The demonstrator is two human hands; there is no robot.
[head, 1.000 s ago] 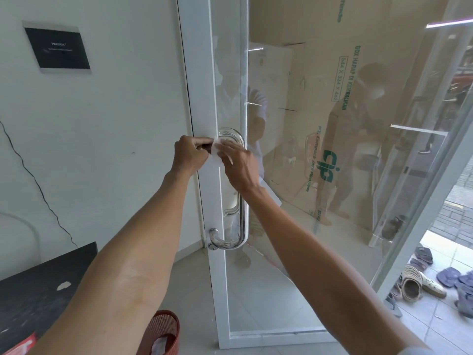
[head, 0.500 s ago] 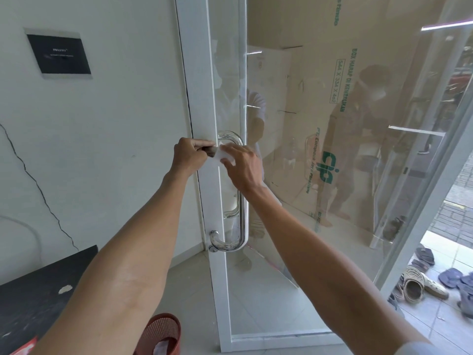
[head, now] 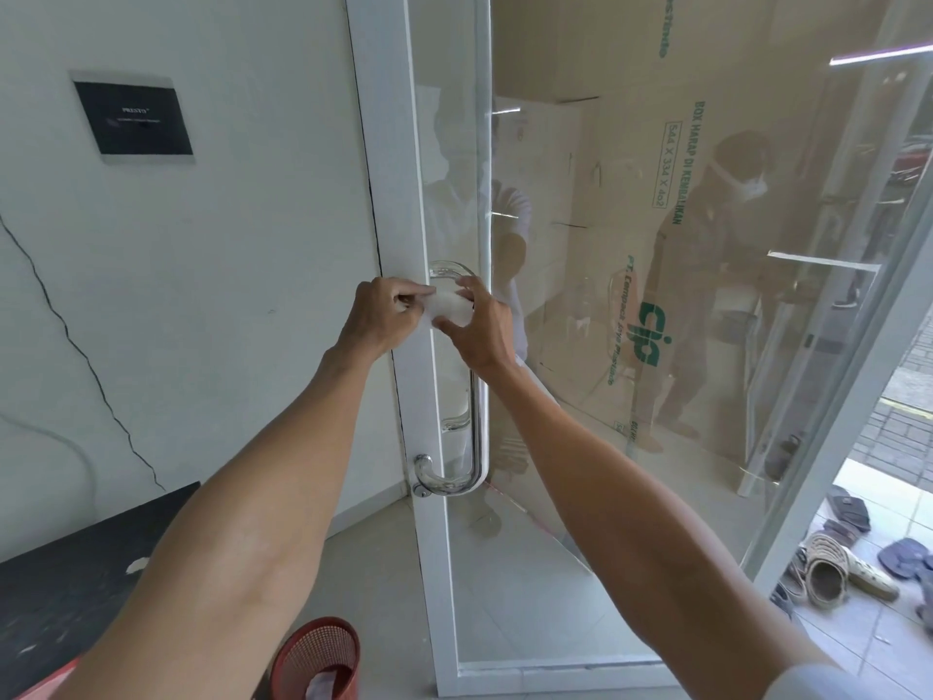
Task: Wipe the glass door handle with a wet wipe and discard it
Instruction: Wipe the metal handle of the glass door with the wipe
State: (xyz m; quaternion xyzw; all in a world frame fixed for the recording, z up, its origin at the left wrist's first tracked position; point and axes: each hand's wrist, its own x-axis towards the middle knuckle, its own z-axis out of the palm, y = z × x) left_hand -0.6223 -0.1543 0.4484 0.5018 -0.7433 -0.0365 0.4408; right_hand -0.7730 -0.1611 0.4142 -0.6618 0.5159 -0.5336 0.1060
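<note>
A curved chrome door handle [head: 477,426] is fixed to the white-framed glass door [head: 656,295]. In front of its upper bend, both hands hold a white wet wipe [head: 449,308]. My left hand [head: 383,315] pinches the wipe's left edge with curled fingers. My right hand [head: 477,325] pinches its right side between thumb and fingers. The wipe and hands cover part of the handle's top. A red mesh waste basket [head: 315,659] stands on the floor below, with something pale inside.
A white wall [head: 227,245] with a black plaque [head: 132,118] and a crack is on the left. A dark tabletop [head: 65,593] sits lower left. Sandals [head: 838,573] lie outside to the right. The glass reflects people and a cardboard box.
Both hands with the wipe have dropped slightly from the handle's top bend. The wipe is spread a little wider between them.
</note>
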